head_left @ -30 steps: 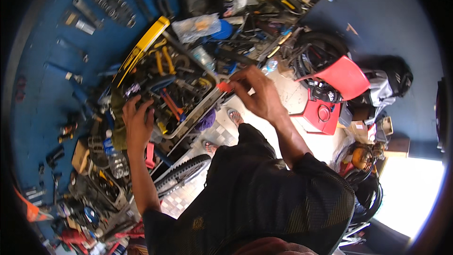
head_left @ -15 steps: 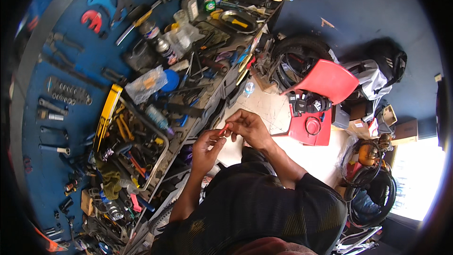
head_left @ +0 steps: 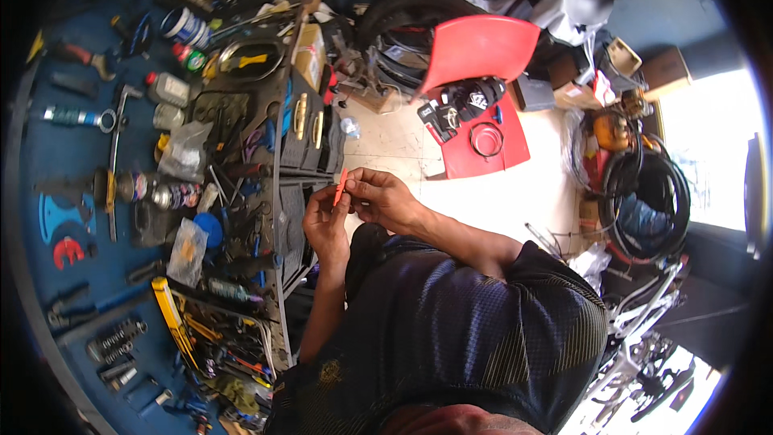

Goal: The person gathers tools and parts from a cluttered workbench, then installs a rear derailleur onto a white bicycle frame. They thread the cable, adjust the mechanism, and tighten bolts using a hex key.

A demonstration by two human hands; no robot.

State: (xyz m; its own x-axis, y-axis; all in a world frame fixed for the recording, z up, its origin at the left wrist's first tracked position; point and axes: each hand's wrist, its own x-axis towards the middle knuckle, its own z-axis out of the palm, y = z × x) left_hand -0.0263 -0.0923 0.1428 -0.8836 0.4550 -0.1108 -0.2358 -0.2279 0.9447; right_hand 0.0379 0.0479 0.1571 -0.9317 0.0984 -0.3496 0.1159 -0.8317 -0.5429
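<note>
A small flat orange-red strip (head_left: 341,186) stands upright between my two hands, in front of my chest; its exact kind I cannot make out. My left hand (head_left: 325,229) is closed on its lower part, thumb against fingers. Right beside it, my right hand (head_left: 382,196) has its fingers curled in a pinch close to the strip. Whether those fingertips grip the strip or something smaller is hidden. Both hands hang in the air between the workbench (head_left: 283,306) and a red chair (head_left: 515,149).
Tools, bottles and a yellow-edged case (head_left: 171,318) crowd the bench at left, below a blue tool wall (head_left: 32,274). Gloves and a coiled cable (head_left: 486,140) lie on the chair. Bicycle tyres (head_left: 683,217) and a white frame (head_left: 636,318) stand at right.
My view has turned to the right, so the bench sits further left. The strip has gone from slanted and mostly covered to upright and more visible; my hands stay close together.
</note>
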